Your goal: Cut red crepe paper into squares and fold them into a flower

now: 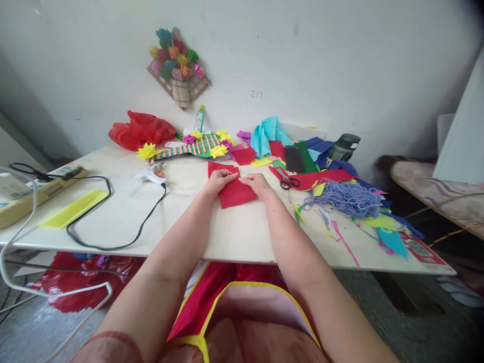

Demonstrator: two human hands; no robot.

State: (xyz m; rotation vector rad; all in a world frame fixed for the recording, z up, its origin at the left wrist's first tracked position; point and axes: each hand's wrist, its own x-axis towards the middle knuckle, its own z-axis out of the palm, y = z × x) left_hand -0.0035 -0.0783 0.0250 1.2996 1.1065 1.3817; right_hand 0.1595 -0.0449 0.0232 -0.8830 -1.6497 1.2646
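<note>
A piece of red crepe paper [235, 195] lies on the white table [181, 212] in front of me. At its upper part my left hand [220, 181] pinches it between thumb and fingers. My right hand [257, 185] pinches the same paper a little to the right, the fingertips of both hands close together. Right of my hands, black-handled scissors [289, 181] rest against a red paper strip [321, 177]. Over to the left lies a white glue gun [151, 176] with a black cord.
A decorated green piece [189, 148] with paper flowers lies at the back, near a red plastic bag [141, 130]. Purple-blue yarn [342, 198], a dark phone [294, 159] and a dark bottle [343, 147] are on the right. A power strip [41, 194] sits at the left edge.
</note>
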